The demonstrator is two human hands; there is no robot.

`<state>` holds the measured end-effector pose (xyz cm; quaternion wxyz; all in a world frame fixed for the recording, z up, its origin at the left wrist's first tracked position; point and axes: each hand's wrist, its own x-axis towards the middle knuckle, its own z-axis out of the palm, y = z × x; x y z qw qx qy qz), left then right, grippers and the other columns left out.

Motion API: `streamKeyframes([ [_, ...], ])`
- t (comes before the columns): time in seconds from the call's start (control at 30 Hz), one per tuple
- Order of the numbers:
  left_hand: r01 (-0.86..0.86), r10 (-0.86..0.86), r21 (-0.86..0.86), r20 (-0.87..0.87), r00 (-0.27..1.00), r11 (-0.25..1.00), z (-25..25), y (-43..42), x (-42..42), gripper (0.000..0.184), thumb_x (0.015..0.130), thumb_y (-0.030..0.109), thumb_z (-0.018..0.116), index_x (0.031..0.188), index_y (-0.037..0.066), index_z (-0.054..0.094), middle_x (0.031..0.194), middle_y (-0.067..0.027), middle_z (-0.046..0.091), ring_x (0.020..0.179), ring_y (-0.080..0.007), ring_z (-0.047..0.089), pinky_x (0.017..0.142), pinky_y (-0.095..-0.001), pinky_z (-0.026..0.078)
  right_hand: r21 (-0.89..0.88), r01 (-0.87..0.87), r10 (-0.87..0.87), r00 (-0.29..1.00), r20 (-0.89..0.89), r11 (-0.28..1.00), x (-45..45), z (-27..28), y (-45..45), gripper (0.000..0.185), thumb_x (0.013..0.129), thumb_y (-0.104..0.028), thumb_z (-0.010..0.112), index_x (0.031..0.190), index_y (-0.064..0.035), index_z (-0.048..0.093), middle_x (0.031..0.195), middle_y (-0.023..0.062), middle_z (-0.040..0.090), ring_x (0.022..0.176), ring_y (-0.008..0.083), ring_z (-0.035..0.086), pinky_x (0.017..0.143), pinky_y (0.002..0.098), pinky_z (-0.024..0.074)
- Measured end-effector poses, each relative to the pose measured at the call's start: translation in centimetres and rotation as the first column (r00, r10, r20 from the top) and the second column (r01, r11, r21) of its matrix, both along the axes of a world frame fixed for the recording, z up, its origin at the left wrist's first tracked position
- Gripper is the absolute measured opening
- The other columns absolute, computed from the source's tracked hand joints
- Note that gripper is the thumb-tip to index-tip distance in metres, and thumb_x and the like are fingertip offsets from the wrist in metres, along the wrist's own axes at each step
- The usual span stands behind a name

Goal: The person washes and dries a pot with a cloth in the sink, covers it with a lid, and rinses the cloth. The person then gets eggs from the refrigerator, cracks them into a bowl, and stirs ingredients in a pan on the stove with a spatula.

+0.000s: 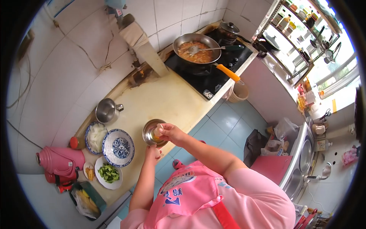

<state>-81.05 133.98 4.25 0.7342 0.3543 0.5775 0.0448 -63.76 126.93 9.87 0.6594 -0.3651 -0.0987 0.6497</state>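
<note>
Over a small metal bowl near the counter's front edge, my right hand holds a pale eggshell in closed fingers. Something yellow-orange shows just below the shell, inside the bowl. My left hand is at the bowl's near rim with its fingers curled; a pale piece, perhaps shell, shows partly in it. To the left stand a blue-and-white patterned bowl, a metal cup, a bowl of white slices and a plate of chopped greens.
A pan of reddish food with a slotted spatula sits on the black stove, its orange handle past the front edge. A lidded pot is behind. A pink thermos stands at the counter's left end.
</note>
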Motion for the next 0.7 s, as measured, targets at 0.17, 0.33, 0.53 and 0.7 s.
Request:
streamKeyframes([
  [0.17, 0.027, -0.026, 0.068, -0.022, 0.999, 0.997, 0.3, -0.1, 0.3, 0.031, 0.087, 0.023, 0.05, 0.116, 0.016, 0.044, 0.098, -0.0086, 0.063, 0.065, -0.0187, 0.061, 0.045, -0.03, 0.042, 0.015, 0.023, -0.023, 0.999, -0.027, 1.0, 1.2, 1.1, -1.6, 0.039, 0.09, -0.022, 0.065, 0.123, -0.0054, 0.054, 0.112, 0.0042, 0.06, 0.102, 0.0142, 0.059, 0.09, 0.0305, 0.0516],
  [0.33, 0.108, -0.1, 0.166, -0.058, 0.993, 0.98, 4.8, -2.4, 3.0, 0.03, 0.086, 0.021, 0.05, 0.114, 0.01, 0.047, 0.098, -0.0096, 0.062, 0.065, -0.0212, 0.063, 0.04, -0.0305, 0.042, 0.021, 0.038, -0.037, 0.999, -0.032, 0.999, 4.2, 2.8, -4.9, 0.04, 0.091, -0.021, 0.064, 0.126, -0.0063, 0.052, 0.115, 0.005, 0.059, 0.106, 0.0161, 0.059, 0.093, 0.0315, 0.0509],
  [0.53, 0.246, -0.242, 0.112, -0.054, 0.969, 0.963, 8.7, -9.5, 10.1, 0.032, 0.084, 0.021, 0.053, 0.115, 0.012, 0.052, 0.091, -0.0062, 0.064, 0.064, -0.0189, 0.063, 0.042, -0.0309, 0.043, 0.067, 0.09, -0.087, 0.995, -0.057, 0.994, 11.2, 5.2, -14.1, 0.039, 0.092, -0.018, 0.061, 0.128, -0.0063, 0.05, 0.119, 0.0059, 0.058, 0.11, 0.0184, 0.057, 0.096, 0.0337, 0.0496],
  [0.7, 0.336, -0.338, 0.069, 0.032, 0.941, 0.94, 8.1, -18.2, 19.6, 0.032, 0.085, 0.022, 0.053, 0.116, 0.013, 0.052, 0.094, -0.0057, 0.064, 0.065, -0.0186, 0.064, 0.042, -0.0308, 0.043, 0.112, 0.166, -0.161, 0.986, -0.048, 0.98, 19.7, 6.1, -24.4, 0.044, 0.089, -0.024, 0.067, 0.126, -0.0059, 0.052, 0.114, 0.0041, 0.06, 0.105, 0.0155, 0.058, 0.093, 0.0325, 0.0493],
])
